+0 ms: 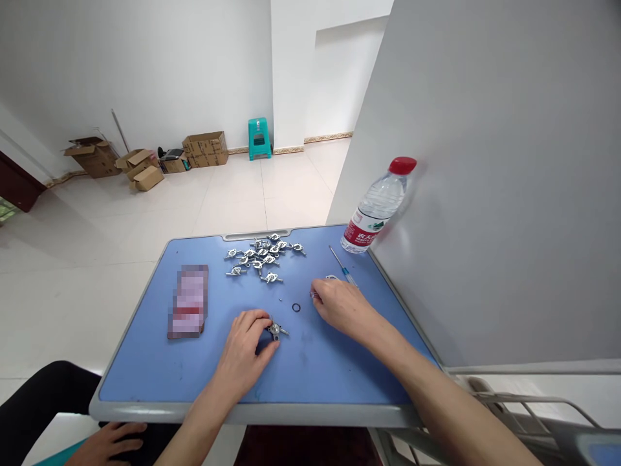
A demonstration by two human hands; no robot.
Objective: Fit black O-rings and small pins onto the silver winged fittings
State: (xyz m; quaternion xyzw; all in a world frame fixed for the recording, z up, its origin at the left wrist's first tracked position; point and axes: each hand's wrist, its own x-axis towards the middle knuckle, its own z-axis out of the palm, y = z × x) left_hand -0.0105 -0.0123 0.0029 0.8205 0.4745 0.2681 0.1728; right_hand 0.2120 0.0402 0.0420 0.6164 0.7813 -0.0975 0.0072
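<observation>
My left hand (246,344) pinches a small silver metal fitting (275,330) between thumb and fingers, low over the table's front half. The fitting has a flange and a short spout pointing right. My right hand (341,304) is closed, and a small pinkish, clear bit peeks from its fingertips; what it is I cannot make out. A black rubber O-ring (296,307) and a tiny metal piece (280,299) lie between the hands. Past my right hand is a screwdriver (345,269) with a blue and clear handle, beside a partly hidden flat metal plate (332,277).
Several similar metal fittings (262,254) lie heaped at the back of the blue table (145,362). A blurred phone-like item (189,301) lies left. A water bottle (377,207) stands back right by a grey partition (495,194). Another person's hand (109,443) rests lower left.
</observation>
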